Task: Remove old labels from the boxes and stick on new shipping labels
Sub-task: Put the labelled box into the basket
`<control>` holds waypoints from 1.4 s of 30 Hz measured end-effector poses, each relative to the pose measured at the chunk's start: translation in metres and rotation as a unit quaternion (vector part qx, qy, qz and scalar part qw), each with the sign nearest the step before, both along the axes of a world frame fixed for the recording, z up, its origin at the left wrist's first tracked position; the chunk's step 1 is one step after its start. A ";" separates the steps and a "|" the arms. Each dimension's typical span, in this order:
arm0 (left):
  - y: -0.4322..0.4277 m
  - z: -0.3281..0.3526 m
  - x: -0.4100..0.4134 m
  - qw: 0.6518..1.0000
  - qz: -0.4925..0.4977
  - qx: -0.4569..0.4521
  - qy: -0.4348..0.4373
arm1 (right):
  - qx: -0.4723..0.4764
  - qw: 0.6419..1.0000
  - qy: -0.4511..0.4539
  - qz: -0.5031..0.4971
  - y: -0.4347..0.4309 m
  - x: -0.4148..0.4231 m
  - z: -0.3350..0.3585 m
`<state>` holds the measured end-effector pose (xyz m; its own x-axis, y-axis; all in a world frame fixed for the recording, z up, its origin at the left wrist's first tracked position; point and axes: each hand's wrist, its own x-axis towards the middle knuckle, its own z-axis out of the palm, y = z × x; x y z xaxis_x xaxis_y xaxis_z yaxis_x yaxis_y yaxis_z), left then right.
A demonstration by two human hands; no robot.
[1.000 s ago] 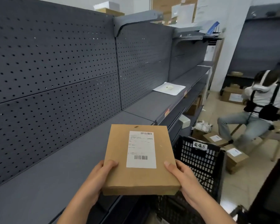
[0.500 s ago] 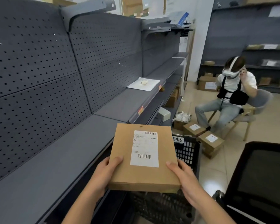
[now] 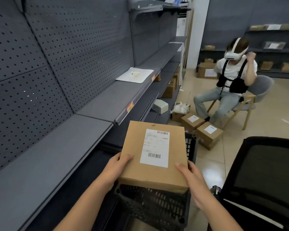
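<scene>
Cardboard box (image 3: 154,155) with white shipping label (image 3: 155,148) held flat above black plastic crate (image 3: 157,209).
Left hand (image 3: 114,170) and right hand (image 3: 193,179) clamp its near corners, thumbs on top, forearms extended forward.

Open room over grey metal shelf (image 3: 45,155), left; white paper sheet (image 3: 135,75) far along it. Near right, black mesh chair back (image 3: 265,172) blocks.

Both forearms reach forward; the left hand (image 3: 114,169) and right hand (image 3: 193,180) grip the box (image 3: 154,152) at its near corners, thumbs on top.
</scene>
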<state>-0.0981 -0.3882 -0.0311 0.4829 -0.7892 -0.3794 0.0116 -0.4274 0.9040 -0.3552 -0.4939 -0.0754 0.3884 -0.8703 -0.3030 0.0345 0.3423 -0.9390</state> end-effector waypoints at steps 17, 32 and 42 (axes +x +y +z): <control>-0.095 -0.100 0.051 0.990 -0.097 0.062 0.079 | 0.050 0.992 0.081 -0.086 -0.043 0.034 -0.075; -0.177 -0.230 0.070 0.974 -0.129 0.149 0.108 | 0.036 0.947 0.204 -0.246 -0.073 0.081 -0.178; -0.186 -0.281 0.057 0.972 -0.142 0.186 0.015 | 0.073 0.940 0.231 -0.239 -0.079 0.086 -0.218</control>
